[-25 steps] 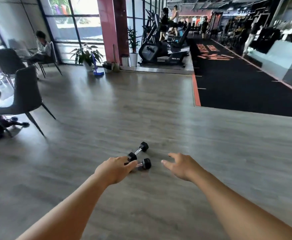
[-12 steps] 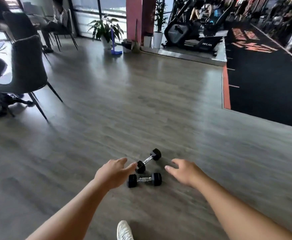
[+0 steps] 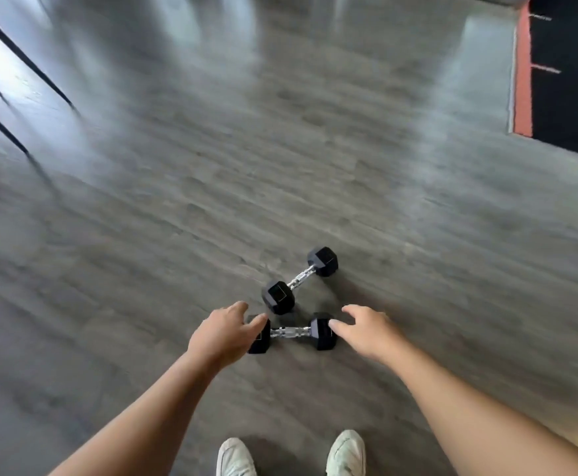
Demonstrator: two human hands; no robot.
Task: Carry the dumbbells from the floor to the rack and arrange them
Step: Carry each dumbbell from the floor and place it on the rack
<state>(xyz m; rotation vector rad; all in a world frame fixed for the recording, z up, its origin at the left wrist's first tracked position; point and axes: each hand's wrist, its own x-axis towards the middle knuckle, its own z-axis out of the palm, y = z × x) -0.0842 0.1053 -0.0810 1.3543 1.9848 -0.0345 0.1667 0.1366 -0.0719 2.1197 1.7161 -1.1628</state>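
2 dumbbells sat on the grey wood floor [image 3: 143,269], everything pretty motion-blurred. The near dumbbell [image 3: 289,333] had its left head partly hidden behind the left hand [image 3: 224,333]. Both hands were spread, gripping nothing; the right hand [image 3: 366,333] hovered by its right head, touching or not, couldn't tell. The far dumbbell [image 3: 299,280] lay diagonal just beyond: black hex heads, chrome handles.

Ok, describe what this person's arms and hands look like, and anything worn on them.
Both forearms are bare right down to the picture's lower edge, with no sleeves showing. The left hand and right hand carry no gloves, rings, watch or wristband that can be seen.
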